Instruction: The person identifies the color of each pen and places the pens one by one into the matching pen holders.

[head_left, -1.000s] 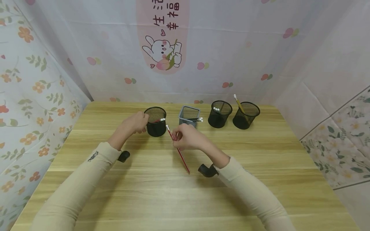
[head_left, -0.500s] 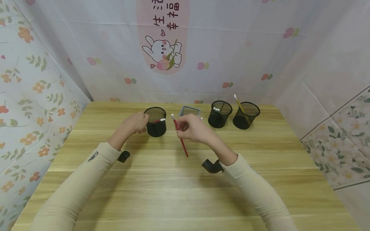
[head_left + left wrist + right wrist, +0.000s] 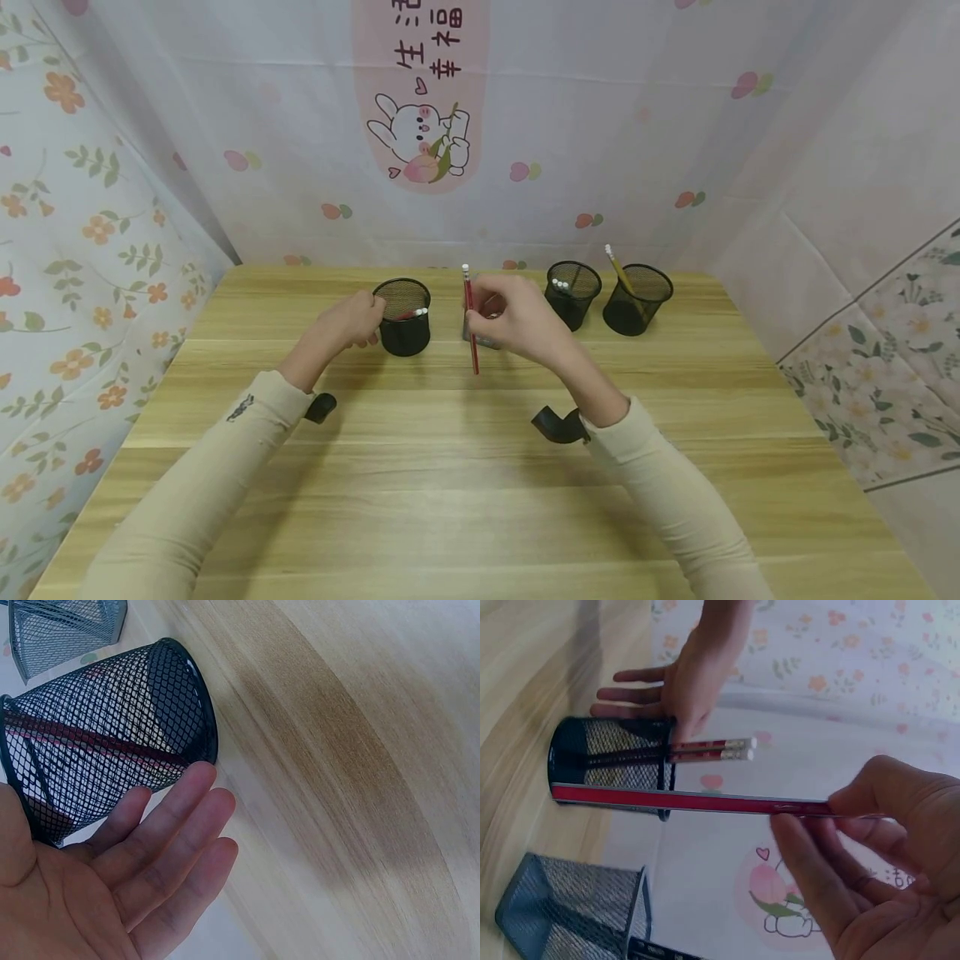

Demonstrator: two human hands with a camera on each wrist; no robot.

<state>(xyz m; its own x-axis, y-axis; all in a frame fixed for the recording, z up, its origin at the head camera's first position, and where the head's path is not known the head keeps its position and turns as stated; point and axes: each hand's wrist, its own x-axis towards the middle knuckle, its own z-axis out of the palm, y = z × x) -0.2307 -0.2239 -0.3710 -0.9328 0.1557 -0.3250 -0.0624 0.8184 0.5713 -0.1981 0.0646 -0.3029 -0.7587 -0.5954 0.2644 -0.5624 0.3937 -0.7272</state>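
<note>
Between thumb and fingertips my right hand pinches a red pencil, its white eraser end up. In the head view this hand covers most of the grey square mesh pen holder. The pencil is close to upright there, in front of that holder. My left hand rests at the side of the black round mesh pen cup, fingers loosely extended along it in the left wrist view. Red pencils with white erasers lean inside this cup. A dark pencil sticks out of the grey holder.
Further right stand two more black mesh cups: one with several white-ended pencils, the other with a yellow pencil. The wooden table meets a patterned curtain behind the row.
My right hand has moved back and slightly right with the red pencil, which has swung from slanted to nearly upright. The left hand and the cups have stayed in place.
</note>
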